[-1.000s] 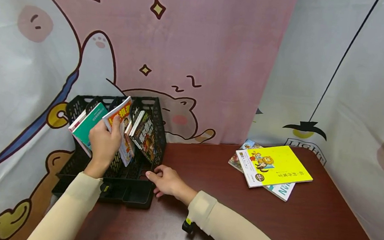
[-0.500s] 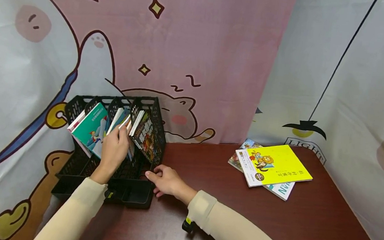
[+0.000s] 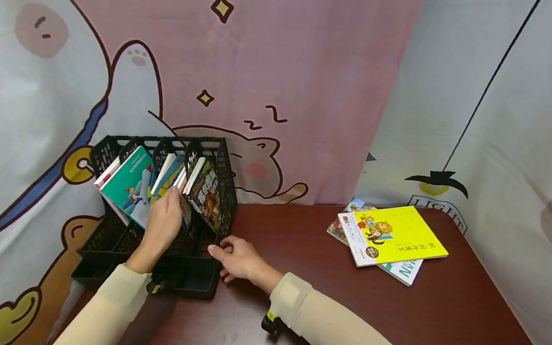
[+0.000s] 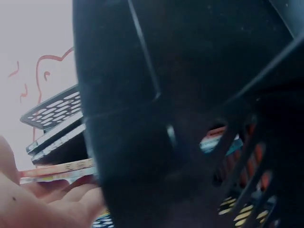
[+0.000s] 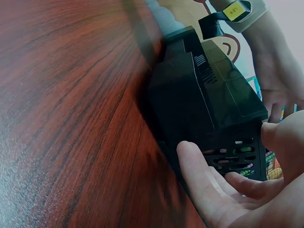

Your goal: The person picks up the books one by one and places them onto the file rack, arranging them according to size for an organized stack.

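A black file rack (image 3: 199,283) with upright dividers stands at the left, slim books leaning in its compartments. My left hand (image 3: 160,228) is inside a middle compartment, pinching thin books (image 4: 59,169) between thumb and fingers; their lower parts are hidden behind the hand and rack. Left of it leans a green book (image 3: 129,181); to its right, behind a divider, leans a dark-covered book (image 3: 209,194). My right hand (image 3: 241,260) grips the rack's front right corner. In the right wrist view, its thumb is at the wall's edge and its fingers lie along the slotted side (image 5: 237,152).
On the right of the brown table (image 3: 293,316) lies a yellow book (image 3: 413,234), partly covering another book (image 3: 404,271) with a white and blue cover. A printed cloth (image 3: 303,87) hangs behind the table and rack.
My left hand has moved right and down, bringing a raised orange-covered book over into the middle compartment. The green book's cover picture now shows. My right hand has stayed at the rack's corner.
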Available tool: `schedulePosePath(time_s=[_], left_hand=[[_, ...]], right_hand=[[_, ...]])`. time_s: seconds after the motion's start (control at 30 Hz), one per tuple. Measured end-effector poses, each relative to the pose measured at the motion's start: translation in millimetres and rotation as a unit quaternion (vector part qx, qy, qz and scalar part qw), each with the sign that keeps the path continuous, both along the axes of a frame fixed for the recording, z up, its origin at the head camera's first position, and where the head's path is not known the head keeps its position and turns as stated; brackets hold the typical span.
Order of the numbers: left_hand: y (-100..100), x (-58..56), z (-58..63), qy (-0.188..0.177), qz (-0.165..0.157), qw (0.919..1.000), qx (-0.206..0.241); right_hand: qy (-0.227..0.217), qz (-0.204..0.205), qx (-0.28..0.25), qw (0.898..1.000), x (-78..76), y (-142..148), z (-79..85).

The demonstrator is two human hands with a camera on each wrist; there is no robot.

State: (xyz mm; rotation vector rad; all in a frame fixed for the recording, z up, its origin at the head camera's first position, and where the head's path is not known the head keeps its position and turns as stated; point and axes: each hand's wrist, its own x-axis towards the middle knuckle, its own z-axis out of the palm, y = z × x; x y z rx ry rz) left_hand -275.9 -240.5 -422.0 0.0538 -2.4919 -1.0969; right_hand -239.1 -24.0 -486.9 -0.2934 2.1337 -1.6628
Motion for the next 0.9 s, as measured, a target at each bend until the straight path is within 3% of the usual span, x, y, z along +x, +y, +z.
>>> schedulePosePath(time_s=[0.13, 0.33, 0.67, 0.77, 0.83, 0.9], left_hand=[[-1, 3.8, 7.0, -0.007, 0.013, 0.9997, -0.017], [-1, 4.7, 13.9, 0.004, 0.048, 0.9988, 0.009], [1, 1.6, 12.7, 0.02, 0.033, 0.9992, -0.009], [0, 3.0, 12.2, 0.065, 0.037, 0.9969, -0.024], [2, 5.3, 12.2, 0.119, 0.039, 0.9915, -0.035], [4, 8.6, 12.7, 0.186, 0.027, 0.9812, -0.045]], right_hand=[[-0.006, 0.002, -0.002, 1.0, 0.2, 1, -0.5], [-0.009, 0.007, -0.005, 1.0, 0.1, 2, 0.1], [-0.008, 0.005, -0.004, 1.0, -2.1, 4, -0.9], [-0.006, 0.007, -0.005, 1.0, -1.3, 4, -3.3], [-0.001, 0.012, -0.01, 1.0, -0.6, 4, -5.1], [0.002, 0.019, -0.018, 1.0, 0.9, 7, -5.6]])
